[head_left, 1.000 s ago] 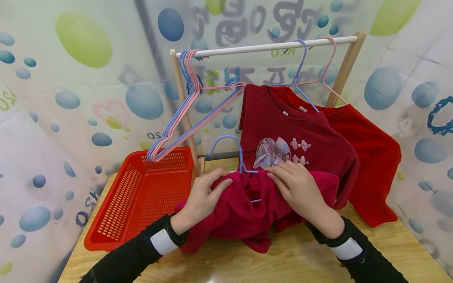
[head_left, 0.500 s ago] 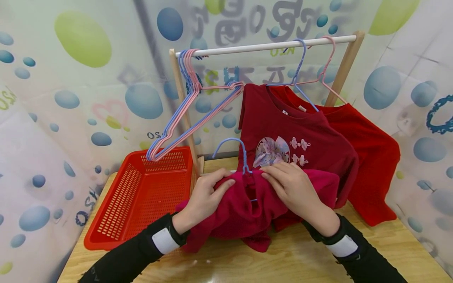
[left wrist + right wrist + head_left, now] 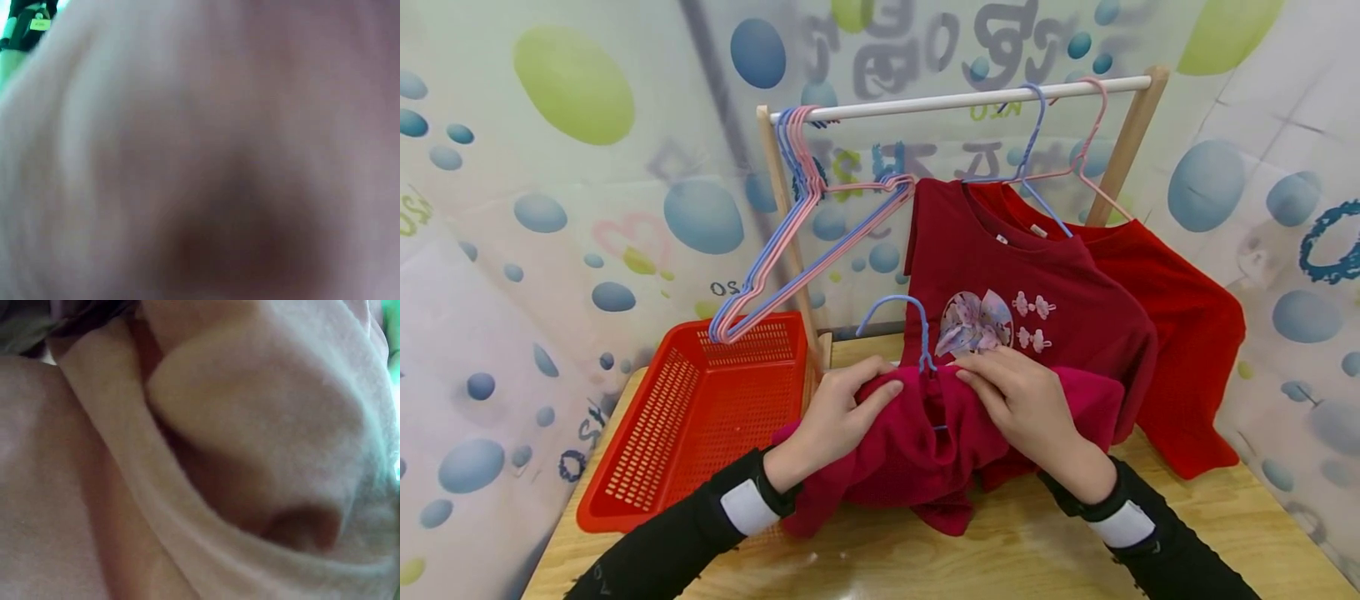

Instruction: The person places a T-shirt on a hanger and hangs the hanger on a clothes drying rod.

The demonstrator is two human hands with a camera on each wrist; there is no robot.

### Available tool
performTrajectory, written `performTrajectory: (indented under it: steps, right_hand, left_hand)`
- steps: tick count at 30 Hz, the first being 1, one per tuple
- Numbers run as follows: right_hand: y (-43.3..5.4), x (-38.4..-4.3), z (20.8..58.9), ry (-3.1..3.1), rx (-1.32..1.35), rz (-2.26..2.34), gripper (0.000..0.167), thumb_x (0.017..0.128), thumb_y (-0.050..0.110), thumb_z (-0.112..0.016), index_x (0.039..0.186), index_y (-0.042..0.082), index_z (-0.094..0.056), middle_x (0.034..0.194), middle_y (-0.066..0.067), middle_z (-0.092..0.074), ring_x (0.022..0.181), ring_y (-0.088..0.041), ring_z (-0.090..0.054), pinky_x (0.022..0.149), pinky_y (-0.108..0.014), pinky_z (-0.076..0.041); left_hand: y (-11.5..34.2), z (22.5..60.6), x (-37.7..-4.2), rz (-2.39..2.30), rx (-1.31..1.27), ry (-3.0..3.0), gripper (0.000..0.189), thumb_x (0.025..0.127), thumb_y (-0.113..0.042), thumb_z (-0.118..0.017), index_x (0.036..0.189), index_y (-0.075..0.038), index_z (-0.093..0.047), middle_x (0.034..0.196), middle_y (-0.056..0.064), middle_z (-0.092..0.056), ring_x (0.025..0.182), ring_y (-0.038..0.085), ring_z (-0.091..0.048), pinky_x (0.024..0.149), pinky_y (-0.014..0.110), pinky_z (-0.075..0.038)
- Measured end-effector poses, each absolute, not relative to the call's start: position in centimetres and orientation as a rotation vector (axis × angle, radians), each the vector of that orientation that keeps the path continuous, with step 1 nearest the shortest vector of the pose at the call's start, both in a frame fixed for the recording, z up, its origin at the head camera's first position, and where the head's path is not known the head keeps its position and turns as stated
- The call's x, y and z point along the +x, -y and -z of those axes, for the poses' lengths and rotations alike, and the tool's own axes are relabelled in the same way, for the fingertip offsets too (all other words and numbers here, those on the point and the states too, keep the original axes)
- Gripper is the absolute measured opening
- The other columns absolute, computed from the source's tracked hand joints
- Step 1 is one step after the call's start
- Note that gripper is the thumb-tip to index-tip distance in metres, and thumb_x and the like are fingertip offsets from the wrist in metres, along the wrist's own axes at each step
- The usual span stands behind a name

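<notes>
A magenta long-sleeved top (image 3: 880, 467) is held up over the table's front, with a blue hanger (image 3: 924, 333) inside it; the hook sticks up out of the neckline. My left hand (image 3: 838, 417) pinches the top's left shoulder between thumb and fingers. On the other side of the neck, my right hand (image 3: 1030, 404) grips the right shoulder, thumb in front. Part of the hanger's lower bar shows through the neck opening, and its arms are hidden under the fabric. The left wrist view is blurred; the right wrist view shows folds of cloth (image 3: 250, 400) close up.
A rack with a white rail (image 3: 917, 104) stands behind. Several blue and pink hangers (image 3: 805, 233) hang bunched at its left. A dark red top (image 3: 1037, 267) and a red top (image 3: 1187, 333) hang at its right. A red plastic basket (image 3: 692, 417) sits left on the wooden table (image 3: 1210, 533).
The blue hook has shifted slightly right and turned more upright in the neckline. The right hand has moved a little left, toward the neck. Both hands keep holding the magenta top.
</notes>
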State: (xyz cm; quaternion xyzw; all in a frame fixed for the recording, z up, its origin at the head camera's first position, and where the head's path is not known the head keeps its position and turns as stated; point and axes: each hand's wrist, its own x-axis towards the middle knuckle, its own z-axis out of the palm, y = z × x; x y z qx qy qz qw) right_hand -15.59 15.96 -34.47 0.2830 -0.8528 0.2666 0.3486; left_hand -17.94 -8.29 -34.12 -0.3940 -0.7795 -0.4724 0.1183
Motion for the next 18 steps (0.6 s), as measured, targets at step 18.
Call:
performTrajectory:
  steps: [18]
  right_hand:
    - [-17.9, -14.9, 36.2, 2.006, 0.680, -0.817, 0.028, 0.093, 0.034, -0.058, 0.096, 0.011, -0.074, 0.083, 0.001, -0.071, 0.067, -0.005, -0.053, 0.062, -0.018, -0.040]
  left_hand:
    - [10.9, 32.9, -15.6, 0.786, -0.956, 2.507, 0.059, 0.082, -0.045, -0.071, 0.125, -0.012, -0.049, 0.111, 0.002, -0.055, 0.104, 0.014, -0.048, 0.084, 0.030, -0.047]
